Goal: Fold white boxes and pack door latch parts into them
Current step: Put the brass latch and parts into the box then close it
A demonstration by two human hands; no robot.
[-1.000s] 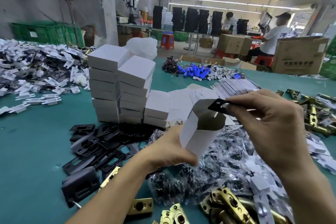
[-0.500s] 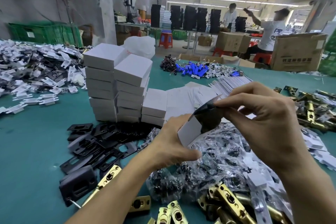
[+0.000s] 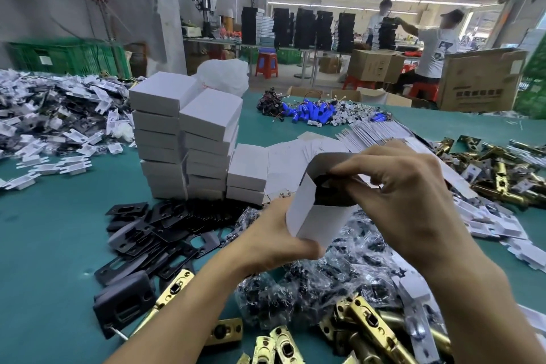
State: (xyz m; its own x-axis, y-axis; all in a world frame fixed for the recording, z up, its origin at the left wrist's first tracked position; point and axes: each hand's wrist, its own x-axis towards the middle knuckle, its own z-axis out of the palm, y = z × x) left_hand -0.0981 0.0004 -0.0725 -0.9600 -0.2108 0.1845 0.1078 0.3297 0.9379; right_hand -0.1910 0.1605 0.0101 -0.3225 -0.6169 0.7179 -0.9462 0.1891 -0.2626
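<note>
Two hands meet above the tabletop on one white box. The left hand grips the box from below, thumb across its near face and fingers curled behind it. It holds the box in the air, roughly upright and tilted a little to the left, with the open mouth on top. The right hand reaches in from the right, and its curled fingertips pinch a black plate that sits partly inside the box mouth. How deep the plate goes cannot be told.

Directly under the box lies a heap of clear bags with dark small parts inside. Left of the left forearm, loose black plates are spread in a pile. Behind that pile stands a stack of closed white boxes in three columns, the rightmost much lower. Flat white blanks lie fanned out just behind the held box. Brass latches lie along the near edge, some touching the bags.
</note>
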